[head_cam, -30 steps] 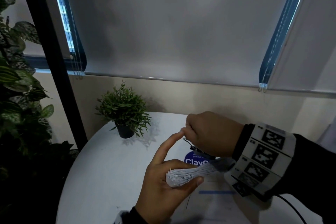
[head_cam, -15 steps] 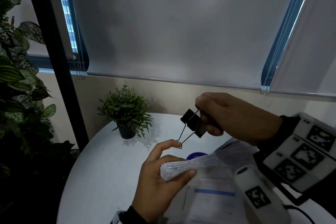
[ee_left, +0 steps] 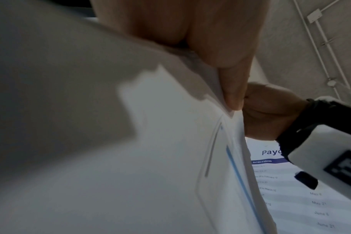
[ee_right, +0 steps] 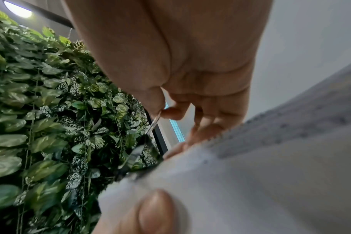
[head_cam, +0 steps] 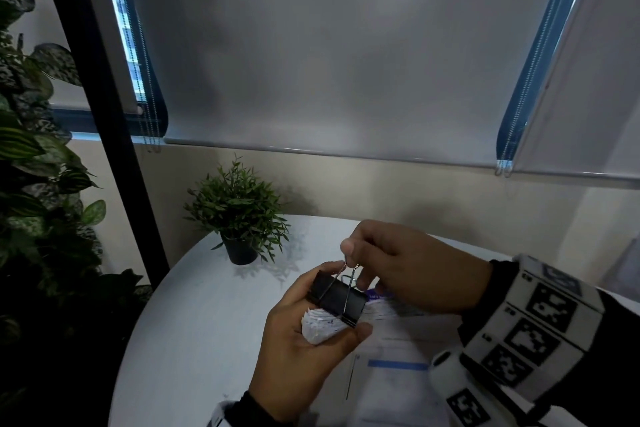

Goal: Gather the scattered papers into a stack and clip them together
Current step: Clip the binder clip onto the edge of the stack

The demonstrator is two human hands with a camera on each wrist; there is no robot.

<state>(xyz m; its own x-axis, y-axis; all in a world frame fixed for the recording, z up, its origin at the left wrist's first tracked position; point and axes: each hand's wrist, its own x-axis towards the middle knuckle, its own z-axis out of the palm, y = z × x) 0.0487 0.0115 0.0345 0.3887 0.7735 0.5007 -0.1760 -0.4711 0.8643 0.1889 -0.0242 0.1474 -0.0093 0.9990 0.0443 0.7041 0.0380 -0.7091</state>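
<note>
Fingers of the left hand (head_cam: 304,333) curl round the corner of the paper stack (head_cam: 320,322), thumb (head_cam: 353,331) pressed on the near face and the other fingers wrapped behind; the stack is held up off the white table (head_cam: 194,322), its fanned edges pointing toward the small potted plant (head_cam: 239,215); the right hand (head_cam: 412,270) pinches the two wire handles (head_cam: 349,274) of the black binder clip (head_cam: 339,298) between thumb and forefinger, the handle tips drawn close together, while its remaining fingers hang loosely curled below; the clip sits astride the top edge of the stack, just beside the left forefinger, which touches its black body; how far its mouth has closed on the sheets I cannot tell; in the right wrist view the pinch on the wire (ee_right: 155,121) shows plainly, with the paper (ee_right: 250,182) below it and the left thumb (ee_right: 156,210) at the bottom edge; in the left wrist view the left fingers (ee_left: 233,88) grip the sheets (ee_left: 150,142), and a printed page (ee_left: 291,197) lies further off; leafy wall greenery (head_cam: 31,184) stands at the left.
</note>
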